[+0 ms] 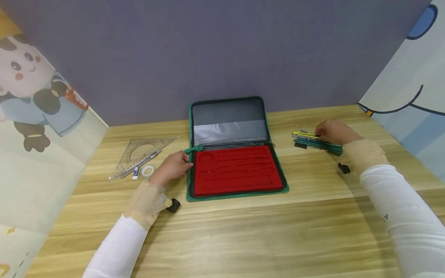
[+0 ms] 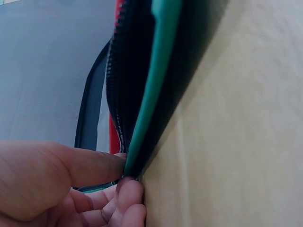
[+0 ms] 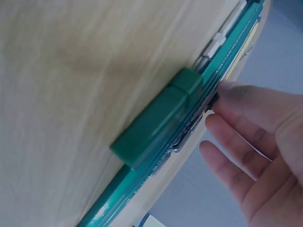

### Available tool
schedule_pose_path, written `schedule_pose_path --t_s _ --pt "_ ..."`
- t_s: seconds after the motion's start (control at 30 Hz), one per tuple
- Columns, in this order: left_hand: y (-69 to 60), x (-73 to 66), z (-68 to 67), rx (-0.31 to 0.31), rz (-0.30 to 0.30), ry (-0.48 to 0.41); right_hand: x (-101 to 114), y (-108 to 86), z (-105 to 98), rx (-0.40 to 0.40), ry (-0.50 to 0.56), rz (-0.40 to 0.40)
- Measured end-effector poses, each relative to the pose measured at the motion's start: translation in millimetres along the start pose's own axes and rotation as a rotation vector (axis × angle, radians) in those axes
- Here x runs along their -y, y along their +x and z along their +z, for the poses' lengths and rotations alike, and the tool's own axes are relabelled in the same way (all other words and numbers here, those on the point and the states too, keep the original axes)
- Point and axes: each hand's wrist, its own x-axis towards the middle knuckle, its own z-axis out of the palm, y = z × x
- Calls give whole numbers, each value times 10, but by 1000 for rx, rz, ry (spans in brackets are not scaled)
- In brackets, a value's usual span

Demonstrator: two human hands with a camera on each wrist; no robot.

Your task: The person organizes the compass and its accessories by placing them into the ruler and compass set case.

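Case (image 1: 236, 196), green and single, lies open near the middle of the table's (image 1: 243, 239) back edge, its lid toward that edge, with one red tray (image 1: 238, 180) in its front half. The left hand (image 1: 174, 166) is at the case's left edge; the left wrist view shows thumb and fingers pinching the green rim, beside a row of black zip (image 2: 113, 71) teeth too fine to make out from the head.

Toward the table's left edge lie one clear triangle ruler (image 1: 141, 151), one silver pen-like tool (image 1: 140, 165) over its long side, one eraser (image 1: 135, 173) and one white ring (image 1: 143, 172), shown only by the head view.

Near the back right corner is a bundle: one yellow stick (image 1: 304, 134), several green pencils (image 1: 309, 143) too close to count, and one dark block (image 1: 300, 145). The right hand (image 1: 335, 132), fingers partly bent, reaches it; I cannot tell whether its fingertips grip anything. Its wrist view gives clearer sight of one green box (image 3: 156, 120) on the pencils.
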Motion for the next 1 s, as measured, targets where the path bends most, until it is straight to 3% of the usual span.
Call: schedule_pose_path --t_s 0.47,0.7,1.0 --pt "-7 1 9 1 -6 -12 -92 68 17 17 0 -55" --pt "5 -1 18 -14 3 26 -143 112 30 44 -21 -98" --pt "16 1 5 -13 20 36 -222 141 57 62 -15 -74"
